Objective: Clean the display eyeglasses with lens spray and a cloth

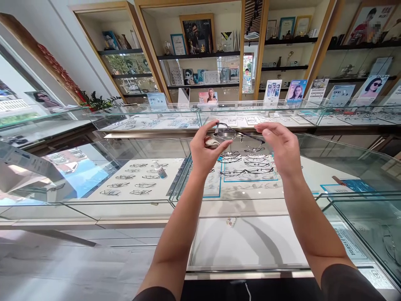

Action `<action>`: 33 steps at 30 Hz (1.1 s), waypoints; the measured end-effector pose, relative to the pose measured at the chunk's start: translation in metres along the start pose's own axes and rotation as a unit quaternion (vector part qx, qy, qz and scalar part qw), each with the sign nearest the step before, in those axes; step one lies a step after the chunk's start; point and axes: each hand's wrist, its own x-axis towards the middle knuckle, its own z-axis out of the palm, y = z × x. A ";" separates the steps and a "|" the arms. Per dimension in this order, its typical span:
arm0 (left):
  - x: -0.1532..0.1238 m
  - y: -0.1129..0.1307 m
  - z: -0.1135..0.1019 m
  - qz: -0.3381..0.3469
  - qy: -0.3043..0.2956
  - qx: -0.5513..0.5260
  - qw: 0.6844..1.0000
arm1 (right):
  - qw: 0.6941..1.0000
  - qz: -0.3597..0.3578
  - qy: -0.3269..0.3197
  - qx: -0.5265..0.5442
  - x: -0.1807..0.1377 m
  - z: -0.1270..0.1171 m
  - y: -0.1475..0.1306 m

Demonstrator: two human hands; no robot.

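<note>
My left hand pinches a pair of dark thin-rimmed eyeglasses at one side, holding them up above the glass counter. A pale folded cloth is tucked in the same palm. Close to the other side of the eyeglasses is my right hand, its fingers curled and thumb near the index fingertip. Whether anything sits between those fingertips cannot be made out. A dark temple arm of the eyeglasses reaches toward that hand. Below, several eyeglasses lie in rows on and inside the counter.
A white spray bottle stands on the glass showcase at left. A small patterned piece lies on the white tray before me. Another glass case is at right. Shelves with photos line the back wall.
</note>
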 end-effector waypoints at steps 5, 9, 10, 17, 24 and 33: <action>0.005 0.011 -0.013 0.121 -0.078 0.076 0.987 | 0.985 -0.032 -0.087 -0.147 -0.002 -0.005 -0.006; 0.004 0.022 -0.018 0.139 -0.101 0.099 0.980 | 0.982 -0.028 -0.112 -0.149 -0.003 -0.004 -0.003; 0.004 0.024 -0.019 0.135 -0.105 0.098 0.980 | 0.983 -0.021 -0.121 -0.137 -0.003 -0.004 -0.002; 0.003 0.031 -0.020 0.016 -0.129 -0.006 0.991 | 0.984 0.036 -0.169 -0.047 0.001 -0.010 0.000; 0.004 0.026 -0.013 -0.028 -0.153 -0.097 0.983 | 0.967 0.146 -0.190 0.085 0.000 -0.002 0.002; 0.002 0.038 -0.010 -0.141 -0.085 -0.097 0.982 | 0.988 0.127 -0.038 0.077 -0.001 0.012 0.024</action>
